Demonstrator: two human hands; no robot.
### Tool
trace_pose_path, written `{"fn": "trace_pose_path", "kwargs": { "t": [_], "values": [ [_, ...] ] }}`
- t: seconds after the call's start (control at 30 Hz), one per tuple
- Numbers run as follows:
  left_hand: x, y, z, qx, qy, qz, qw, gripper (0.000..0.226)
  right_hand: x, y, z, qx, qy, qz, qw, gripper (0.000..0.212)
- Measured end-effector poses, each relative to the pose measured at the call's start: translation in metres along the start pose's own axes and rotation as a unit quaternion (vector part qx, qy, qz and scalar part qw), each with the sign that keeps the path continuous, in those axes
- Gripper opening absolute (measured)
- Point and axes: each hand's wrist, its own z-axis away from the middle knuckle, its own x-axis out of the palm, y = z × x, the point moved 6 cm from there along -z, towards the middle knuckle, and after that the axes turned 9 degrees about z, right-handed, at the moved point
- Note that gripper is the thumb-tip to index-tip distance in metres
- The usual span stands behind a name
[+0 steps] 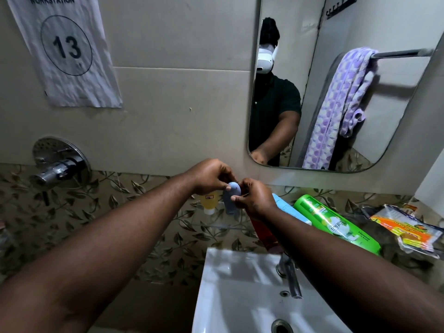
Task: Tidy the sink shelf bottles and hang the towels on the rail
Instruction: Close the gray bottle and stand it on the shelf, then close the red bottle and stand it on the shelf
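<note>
Starting at the left, the yellow bottle [210, 203] is standing cap-down on the glass shelf [223, 226], just beside the thing we are handling. Our left hand [211, 176] is curling its fingertips over the top of the grey bottle [231, 197], and our right hand [255, 198] is pinching its side, so both hands are grasping it. The grey bottle is sitting upright between the two hands, above the shelf; we cannot tell whether its lower end is touching the glass. We are judging that the next move is a straight lowering beside the yellow one. Further right, a blue tube [289, 211] and a green bottle [332, 223] are lying on their sides, nearer our right hand. In the mirror, a purple towel [336, 109] is hanging on the rail [398, 53].
</note>
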Motion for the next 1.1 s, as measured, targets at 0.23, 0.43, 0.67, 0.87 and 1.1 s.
{"fn": "trace_pose_path", "kwargs": {
  "t": [0.23, 0.43, 0.67, 0.87, 1.1],
  "values": [
    [-0.010, 0.017, 0.020, 0.069, 0.123, -0.104, 0.985, 0.046, -0.015, 0.007, 0.006, 0.005, -0.016, -0.035, 0.999, 0.045],
    [0.030, 0.074, 0.058, 0.284, 0.187, -0.256, 0.905, 0.036, -0.054, 0.024, 0.016, 0.051, 0.010, -0.080, 0.995, 0.033],
    [0.125, 0.076, 0.075, 0.323, 0.046, -0.285, 0.901, 0.048, -0.077, 0.041, 0.040, 0.057, 0.054, -0.029, 0.997, 0.017],
    [0.153, 0.073, 0.067, 0.302, 0.072, -0.279, 0.908, 0.027, -0.085, 0.049, 0.062, 0.052, 0.076, 0.009, 0.996, 0.013],
    [0.163, 0.082, 0.066, 0.319, 0.089, -0.300, 0.895, 0.010, -0.092, 0.053, 0.079, 0.052, 0.080, 0.036, 0.995, 0.011]
  ]
}}
